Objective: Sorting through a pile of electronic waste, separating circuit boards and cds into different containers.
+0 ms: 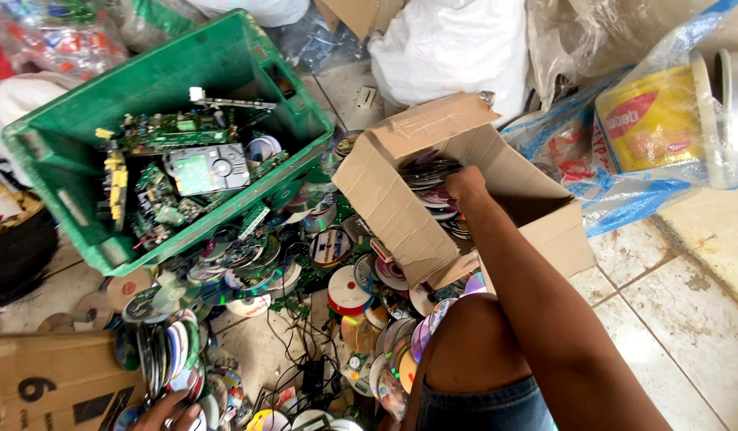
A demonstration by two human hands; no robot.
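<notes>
Lot, floor level, listed left to right

- Flat cardboard: one sheet, bottom left corner
- Left hand: low at the frame edge, fingers against the near end of a row of discs standing on edge; grip mostly cut off, cannot tell how tight
- Green crate: one, tilted, holding circuit boards in a heap, too tangled to count, and one grey drive
- Loose discs: dozens spilled between crate and box, beyond counting
- Black cables: one tangle, just beside the row
- Cardboard box: one, flaps open, lying on its side, part filled with stacked discs
- Right hand: inside the box mouth, resting on the stack; fingers hidden, so spread or closed cannot be told
- White sack: one, behind the box
- Yellow tub: one, wrapped in clear plastic, far right

Step in hand, as judged: handling discs at the box. The next move calls for a firm pinch on slippery, sliding edges
</notes>
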